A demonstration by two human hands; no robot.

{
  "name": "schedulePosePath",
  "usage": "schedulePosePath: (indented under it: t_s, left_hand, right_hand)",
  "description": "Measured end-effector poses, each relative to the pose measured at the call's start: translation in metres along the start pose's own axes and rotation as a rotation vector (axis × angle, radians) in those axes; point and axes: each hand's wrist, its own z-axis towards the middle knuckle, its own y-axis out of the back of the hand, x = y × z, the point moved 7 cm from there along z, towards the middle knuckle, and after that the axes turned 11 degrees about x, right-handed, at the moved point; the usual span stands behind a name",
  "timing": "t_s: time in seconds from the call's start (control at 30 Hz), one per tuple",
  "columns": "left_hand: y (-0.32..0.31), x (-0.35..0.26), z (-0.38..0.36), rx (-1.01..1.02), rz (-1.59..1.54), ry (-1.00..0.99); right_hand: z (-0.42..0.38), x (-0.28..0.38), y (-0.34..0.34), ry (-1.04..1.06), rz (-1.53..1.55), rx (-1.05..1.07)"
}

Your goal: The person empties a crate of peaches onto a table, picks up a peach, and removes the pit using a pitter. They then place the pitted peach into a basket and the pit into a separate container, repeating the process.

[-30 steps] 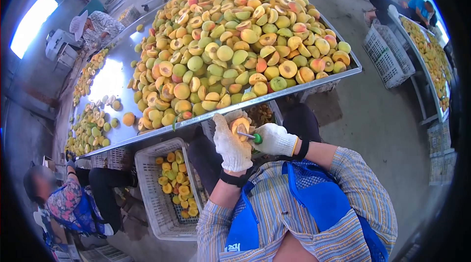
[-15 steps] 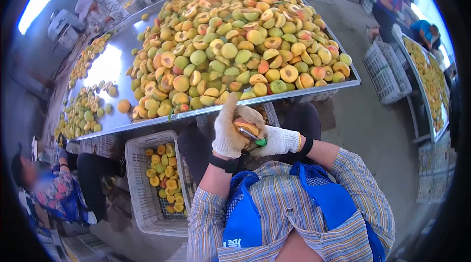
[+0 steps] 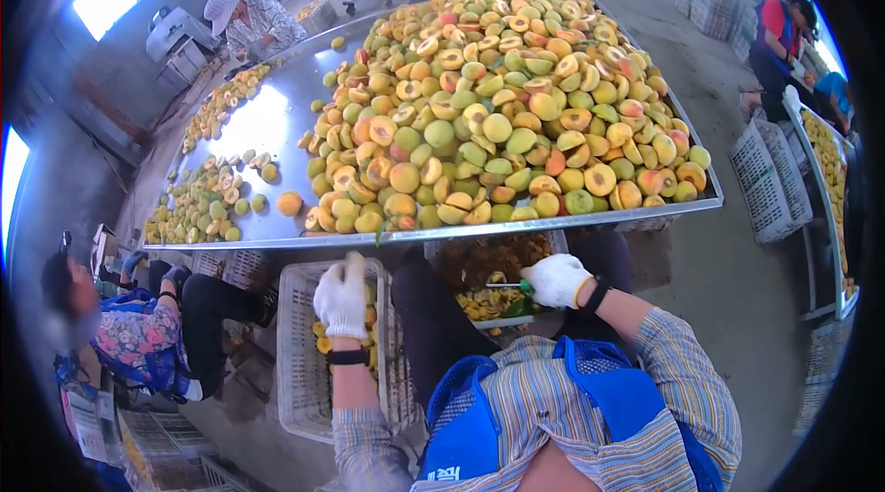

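Observation:
My left hand, in a white glove, is over the near side of a white plastic crate with peach halves in it. Its fingers look stretched out, and no fruit shows in them. My right hand, also gloved, is closed round the green handle of a pitting knife, whose thin metal end points left. Below that knife is a second crate between my knees, holding dark pits and yellow pieces. A large heap of peaches, many cut in half, covers much of the metal table ahead.
The table's raised metal rim runs just beyond my hands. A co-worker in a floral top sits at left; others sit at the far side. At right stand stacked crates and another fruit table.
My hands have parted: the left went left to the crate, the right moved right with the knife. The peach they held between them is no longer visible. The view has shifted.

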Motion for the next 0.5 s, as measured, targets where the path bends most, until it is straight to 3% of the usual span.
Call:
schedulePosePath:
  t_s: [0.07, 0.2, 0.27, 0.33, 0.5]
  left_hand:
    - [0.002, -0.007, 0.007, -0.389, 0.472, -0.275]
    - [-0.05, -0.094, 0.063, -0.142, 0.426, -0.602]
    - [-0.097, -0.119, 0.104, 0.02, 0.583, -0.617]
    - [-0.126, -0.133, 0.136, 0.184, 0.719, -0.468]
    - [-0.132, -0.137, 0.167, 0.284, 0.791, -0.489]
  right_hand:
    - [-0.002, 0.003, 0.011, 0.009, 0.135, 0.062]
    - [0.008, 0.017, 0.013, 0.103, 0.116, -0.032]
    - [0.0, 0.025, 0.019, 0.077, 0.132, 0.034]
    - [-0.009, 0.027, 0.025, 0.087, 0.14, 0.062]
    - [-0.022, 0.018, 0.035, -0.016, 0.224, 0.084]
